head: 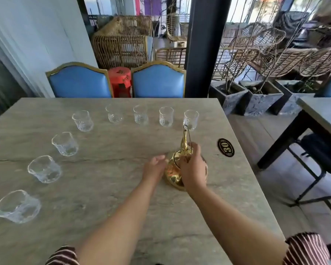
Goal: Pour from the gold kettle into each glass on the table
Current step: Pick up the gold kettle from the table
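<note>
Glasses stand in an L-shaped line on the grey stone-look tabletop (111, 190): five along the far edge and three more running down the left side toward the camera, all upright and well apart from one another. The rightmost far glass (191, 119) sits just beyond the tip of the gold kettle's raised handle, and the nearest glass (17, 205) lies at the lower left, close to the table's edge. Whether any glass holds liquid cannot be told. The gold kettle (173, 172) rests on the tabletop right of centre, its round polished body upright and its thin handle (185, 138) standing up toward the far row. The right hand (193, 169) covers the top of the kettle, fingers curled around the base of the handle in a grasp. The left hand (154, 166) is loose, palm turned toward the kettle's left flank, fingertips touching or just beside the gold body; it is not closed on anything. Both forearms reach in from the bottom of the view, with striped sleeves (306, 249) pushed up near the elbows. A black oval number plaque (225, 147) reading 30 lies on the tabletop to the right of the kettle, near the right edge. Two blue padded chairs (159, 82) stand behind the far edge.
</note>
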`<act>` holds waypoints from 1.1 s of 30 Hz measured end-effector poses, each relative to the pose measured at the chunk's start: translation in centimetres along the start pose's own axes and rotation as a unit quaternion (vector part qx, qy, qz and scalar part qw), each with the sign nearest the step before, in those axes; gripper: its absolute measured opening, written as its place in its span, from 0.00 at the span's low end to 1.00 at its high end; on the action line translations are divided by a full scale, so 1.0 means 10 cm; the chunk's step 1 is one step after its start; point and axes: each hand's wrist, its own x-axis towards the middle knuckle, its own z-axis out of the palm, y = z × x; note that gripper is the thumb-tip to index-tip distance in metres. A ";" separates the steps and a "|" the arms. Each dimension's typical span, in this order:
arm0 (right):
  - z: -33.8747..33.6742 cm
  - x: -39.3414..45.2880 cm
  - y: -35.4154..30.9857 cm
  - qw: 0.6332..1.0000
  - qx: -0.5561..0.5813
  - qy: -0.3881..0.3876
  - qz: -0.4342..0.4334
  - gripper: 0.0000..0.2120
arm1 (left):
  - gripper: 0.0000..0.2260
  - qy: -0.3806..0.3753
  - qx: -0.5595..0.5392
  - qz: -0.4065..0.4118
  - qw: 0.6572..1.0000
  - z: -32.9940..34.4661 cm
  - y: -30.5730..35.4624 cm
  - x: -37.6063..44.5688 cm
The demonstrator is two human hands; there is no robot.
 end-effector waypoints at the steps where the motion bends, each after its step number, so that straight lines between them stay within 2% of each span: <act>1: 0.01 0.00 0.00 1.000 0.017 0.003 0.004 0.19 | 0.18 -0.011 -0.004 -0.001 1.000 0.01 -0.02 0.01; 5: 0.07 0.03 0.08 0.998 0.056 0.022 0.010 0.18 | 0.29 -0.053 0.053 -0.010 0.997 0.02 -0.12 0.00; 9: 0.01 0.01 0.11 0.998 0.052 0.041 0.000 0.17 | 0.36 -0.098 0.057 -0.019 0.993 0.06 -0.12 -0.01; 14: -0.02 -0.01 0.19 0.993 0.095 0.067 0.003 0.14 | 0.36 -0.137 0.025 -0.033 0.990 0.13 -0.12 -0.03; 24: -0.22 0.35 0.01 0.992 0.064 0.101 -0.039 0.09 | 0.31 -0.128 -0.002 -0.010 0.992 0.28 0.14 0.03; 28: -0.34 0.65 -0.16 0.991 0.071 0.104 -0.054 0.10 | 0.31 -0.123 0.009 0.037 0.992 0.32 0.38 0.20; 33: -0.43 1.04 -0.40 0.991 0.048 0.094 -0.079 0.18 | 0.30 -0.166 0.041 0.064 0.983 0.42 0.66 0.44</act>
